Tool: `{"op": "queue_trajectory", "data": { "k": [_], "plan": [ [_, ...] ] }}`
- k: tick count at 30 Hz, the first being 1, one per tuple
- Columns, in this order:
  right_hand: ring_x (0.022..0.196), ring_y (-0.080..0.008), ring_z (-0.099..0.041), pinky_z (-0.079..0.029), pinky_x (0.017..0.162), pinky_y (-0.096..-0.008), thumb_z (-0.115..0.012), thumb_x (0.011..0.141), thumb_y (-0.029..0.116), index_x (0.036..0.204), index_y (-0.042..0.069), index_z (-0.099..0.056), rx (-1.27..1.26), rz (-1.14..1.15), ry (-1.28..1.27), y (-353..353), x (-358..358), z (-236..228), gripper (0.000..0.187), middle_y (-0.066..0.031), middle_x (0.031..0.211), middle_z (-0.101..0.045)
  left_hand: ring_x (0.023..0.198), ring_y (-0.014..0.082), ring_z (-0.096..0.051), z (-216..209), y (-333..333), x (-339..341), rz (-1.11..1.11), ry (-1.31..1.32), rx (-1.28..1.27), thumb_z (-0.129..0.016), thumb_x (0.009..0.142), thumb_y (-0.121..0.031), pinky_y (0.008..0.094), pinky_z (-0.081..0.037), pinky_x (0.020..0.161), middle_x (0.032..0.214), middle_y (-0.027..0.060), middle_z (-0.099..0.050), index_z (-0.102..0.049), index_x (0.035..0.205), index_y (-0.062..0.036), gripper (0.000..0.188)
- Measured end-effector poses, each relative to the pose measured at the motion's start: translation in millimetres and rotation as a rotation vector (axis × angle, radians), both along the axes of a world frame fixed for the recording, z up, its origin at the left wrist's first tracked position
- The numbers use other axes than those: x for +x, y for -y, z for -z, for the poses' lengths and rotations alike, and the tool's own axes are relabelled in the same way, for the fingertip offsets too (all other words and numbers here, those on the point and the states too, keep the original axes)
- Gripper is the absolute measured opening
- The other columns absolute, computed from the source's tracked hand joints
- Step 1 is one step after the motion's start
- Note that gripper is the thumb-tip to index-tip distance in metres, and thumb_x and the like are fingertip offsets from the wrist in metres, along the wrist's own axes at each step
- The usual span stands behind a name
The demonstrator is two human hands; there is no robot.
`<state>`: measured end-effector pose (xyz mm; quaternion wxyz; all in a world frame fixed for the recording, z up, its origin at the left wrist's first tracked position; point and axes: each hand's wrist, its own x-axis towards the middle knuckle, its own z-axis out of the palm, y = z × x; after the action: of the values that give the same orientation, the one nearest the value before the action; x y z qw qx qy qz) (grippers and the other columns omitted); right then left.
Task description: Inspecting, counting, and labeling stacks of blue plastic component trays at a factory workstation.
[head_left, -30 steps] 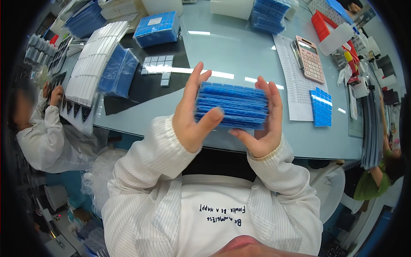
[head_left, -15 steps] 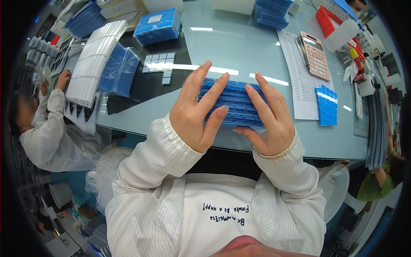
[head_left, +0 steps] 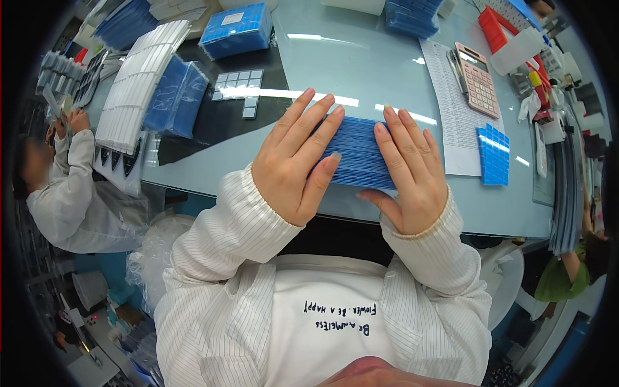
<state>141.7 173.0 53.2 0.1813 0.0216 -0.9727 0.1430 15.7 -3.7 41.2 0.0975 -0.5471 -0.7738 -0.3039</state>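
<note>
1. here we are, the blue stack (head_left: 358, 155) is sitting between my hands, straight ahead of me, by the near edge of the pale table (head_left: 322, 71); whether it's resting on the top or being lifted, i can't tell.
2. my left hand (head_left: 284, 161) is lying over the stack's left end, fingers stretching long and thumb spreading wide, its tip showing against the blue.
3. and on the other end, my right hand (head_left: 416, 174) is matching it, fingers reaching straight out, thumb pointing inward beside the near edge; how firmly either hand is pressing, i can't tell.
4. thin layers are showing edge-on between my fingers, lines running crosswise.
5. over on the right, a blue sheet (head_left: 494, 155) is lying by the printed paper (head_left: 461, 151), with a pink calculator (head_left: 477, 84) sitting farther back.
6. out left, small square tiles (head_left: 238, 84) are lying on a dark mat (head_left: 213, 122), and a wrapped blue block (head_left: 238, 29) is standing behind them.
7. far left, a co-worker in white (head_left: 71, 213) is sitting at the table too.
</note>
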Motion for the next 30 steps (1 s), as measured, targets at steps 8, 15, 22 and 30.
{"op": "queue_trajectory", "data": {
  "k": [8, 15, 22, 30],
  "plan": [
    [0.129, -0.0278, -0.041, -0.036, 0.105, -0.0386, -0.092, 0.047, 0.017, 0.144, 0.003, -0.020, -0.924, -0.013, -0.056, -12, 4, 43, 0.121, -0.0155, 0.146, -0.031, 0.133, 0.0314, -0.034, 20, -2, 10, -0.043, 0.718, 0.406, -0.057, 0.088, -0.041, 0.0409, -0.028, 0.107, 0.144, 0.0189, -0.035, -0.026, 0.142, 0.0004, 0.075],
    [0.132, -0.0267, -0.035, -0.036, 0.106, -0.0391, -0.075, 0.069, -0.001, 0.146, 0.005, -0.011, -1.135, -0.098, -0.132, 16, -4, 52, 0.101, -0.0135, 0.151, -0.018, 0.140, 0.0337, -0.014, 50, 2, 14, 0.149, 1.010, 0.386, -0.058, 0.072, -0.071, 0.0455, -0.017, 0.111, 0.151, 0.0204, -0.011, 0.006, 0.147, -0.0047, 0.119],
    [0.133, -0.0269, -0.032, -0.035, 0.107, -0.0397, -0.070, 0.066, -0.010, 0.147, 0.010, 0.001, -1.090, -0.036, -0.018, 16, -4, 50, 0.110, -0.0124, 0.153, -0.009, 0.139, 0.0351, -0.015, 38, 4, 9, 0.198, 0.972, 0.241, -0.072, 0.071, -0.054, 0.0468, -0.019, 0.110, 0.152, 0.0211, -0.003, 0.018, 0.145, -0.0082, 0.125],
    [0.134, -0.0290, -0.033, -0.038, 0.104, -0.0401, -0.066, 0.065, -0.015, 0.147, 0.011, 0.004, -1.021, -0.008, -0.152, 19, -3, 53, 0.112, -0.0167, 0.152, -0.012, 0.130, 0.0354, -0.035, 30, 4, 13, 0.205, 0.889, 0.236, -0.074, 0.075, -0.043, 0.0455, -0.026, 0.107, 0.140, 0.0232, -0.031, 0.017, 0.145, -0.0070, 0.121]
  ]
}}
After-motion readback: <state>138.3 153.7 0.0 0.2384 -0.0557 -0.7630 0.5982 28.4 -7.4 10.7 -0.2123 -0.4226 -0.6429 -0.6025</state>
